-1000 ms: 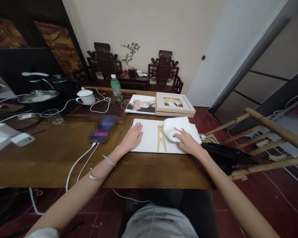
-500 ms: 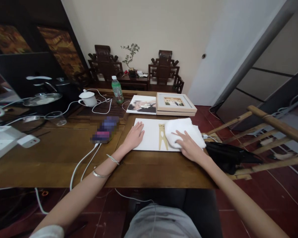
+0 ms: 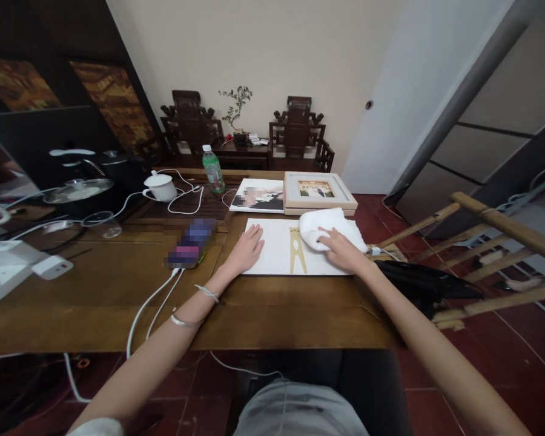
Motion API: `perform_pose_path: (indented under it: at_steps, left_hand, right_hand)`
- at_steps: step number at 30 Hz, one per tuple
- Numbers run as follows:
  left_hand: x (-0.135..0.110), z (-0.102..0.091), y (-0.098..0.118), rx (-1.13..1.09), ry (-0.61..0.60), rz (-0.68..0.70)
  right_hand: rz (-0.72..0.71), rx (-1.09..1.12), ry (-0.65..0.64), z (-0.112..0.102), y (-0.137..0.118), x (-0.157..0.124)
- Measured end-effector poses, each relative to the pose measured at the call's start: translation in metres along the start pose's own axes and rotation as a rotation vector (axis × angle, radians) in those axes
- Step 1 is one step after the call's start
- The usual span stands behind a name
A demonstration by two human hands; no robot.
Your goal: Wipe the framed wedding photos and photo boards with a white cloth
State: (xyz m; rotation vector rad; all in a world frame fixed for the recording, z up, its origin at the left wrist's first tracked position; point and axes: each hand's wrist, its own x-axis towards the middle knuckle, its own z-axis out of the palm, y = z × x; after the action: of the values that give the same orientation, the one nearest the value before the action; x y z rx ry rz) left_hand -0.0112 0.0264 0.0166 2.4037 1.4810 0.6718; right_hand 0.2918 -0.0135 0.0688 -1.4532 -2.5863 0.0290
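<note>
A flat white board (image 3: pixel 272 251) with a gold peg-shaped figure (image 3: pixel 296 249) on it lies on the wooden table in front of me. My left hand (image 3: pixel 247 249) rests open on the board's left edge, fingers stretched out. On the right side, my right hand (image 3: pixel 341 248) grips a folded white cloth (image 3: pixel 320 224), its fingers pressing into the fabric. The cloth covers the board's upper right part and reaches past its right edge. Just behind the board stand a framed picture (image 3: pixel 318 188) and a flat photo panel (image 3: pixel 258 197).
Left of the board lies a phone (image 3: pixel 191 242) with white cables. Farther back are a green-labelled bottle (image 3: pixel 213 172), a white lidded cup (image 3: pixel 160 188), a clear plastic cup (image 3: pixel 103 225) and a lidded pan (image 3: pixel 79 192). A wooden rack (image 3: pixel 504 224) stands to the right.
My right hand has pushed the white cloth slightly away from me and up the board, baring more of its lower right. My left hand stays in place.
</note>
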Motion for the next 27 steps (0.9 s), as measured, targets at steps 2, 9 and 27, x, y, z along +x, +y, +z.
perform_pose_path:
  at_steps: [2,9,27]
  left_hand:
    - [-0.001,-0.001,0.001,-0.013,0.011,-0.004]
    - [-0.007,-0.003,0.007,-0.016,-0.002,0.007]
    - [-0.008,-0.005,0.004,-0.027,-0.039,0.019]
  right_hand:
    - [0.013,-0.027,0.003,0.003,0.004,0.014]
    - [-0.032,-0.043,0.013,0.002,-0.016,-0.023]
    - [0.004,0.029,-0.074,-0.010,-0.008,-0.010]
